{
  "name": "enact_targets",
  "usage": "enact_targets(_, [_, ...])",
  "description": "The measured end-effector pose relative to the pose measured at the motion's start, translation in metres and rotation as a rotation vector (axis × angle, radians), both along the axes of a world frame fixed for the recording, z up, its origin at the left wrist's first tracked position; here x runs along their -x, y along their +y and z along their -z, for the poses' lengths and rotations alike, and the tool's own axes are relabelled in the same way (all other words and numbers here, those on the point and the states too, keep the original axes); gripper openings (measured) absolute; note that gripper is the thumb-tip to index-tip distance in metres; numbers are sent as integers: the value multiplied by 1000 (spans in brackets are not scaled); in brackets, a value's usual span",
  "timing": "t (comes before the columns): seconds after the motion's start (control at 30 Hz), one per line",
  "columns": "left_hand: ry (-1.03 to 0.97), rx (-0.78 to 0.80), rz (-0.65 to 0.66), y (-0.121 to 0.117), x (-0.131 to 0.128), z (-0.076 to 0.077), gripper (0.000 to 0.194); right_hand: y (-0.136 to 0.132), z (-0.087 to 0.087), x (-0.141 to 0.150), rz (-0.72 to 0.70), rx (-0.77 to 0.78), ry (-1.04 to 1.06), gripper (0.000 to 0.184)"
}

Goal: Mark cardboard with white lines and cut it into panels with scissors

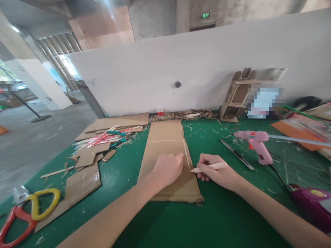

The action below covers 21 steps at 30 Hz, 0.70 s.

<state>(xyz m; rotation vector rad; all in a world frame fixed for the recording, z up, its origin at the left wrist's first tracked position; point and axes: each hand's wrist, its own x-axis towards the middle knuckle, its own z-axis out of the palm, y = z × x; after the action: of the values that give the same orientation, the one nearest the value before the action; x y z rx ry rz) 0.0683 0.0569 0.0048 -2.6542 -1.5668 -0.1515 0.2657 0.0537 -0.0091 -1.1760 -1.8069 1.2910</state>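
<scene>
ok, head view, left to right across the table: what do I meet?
Red-and-yellow-handled scissors → teal-handled pliers → left hand on the cardboard sheet → right hand holding a pale pencil → pink hot glue gun.

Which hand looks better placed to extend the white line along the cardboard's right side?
Probably the right hand: it grips a white pen, tip near the lower end of that white line. The left hand rests on the cardboard, no pen visible in it.
</scene>
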Motion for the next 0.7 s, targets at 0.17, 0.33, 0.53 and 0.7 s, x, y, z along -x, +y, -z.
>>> enact_targets(0.17, [-9,-23,1,0,0,0,29,0,-1,-1,-8,6,-18,17])
enact_targets(0.33, [-5,-14,-2,0,0,0,28,-1,-2,-1,-38,4,-15,17])
enact_targets(0.53, [-5,-7,-3,0,-1,0,28,-2,-3,1,-6,-1,-32,16])
enact_targets(0.7, [-4,11,-10,0,-1,-1,29,-5,-8,-2,-112,9,-46,18])
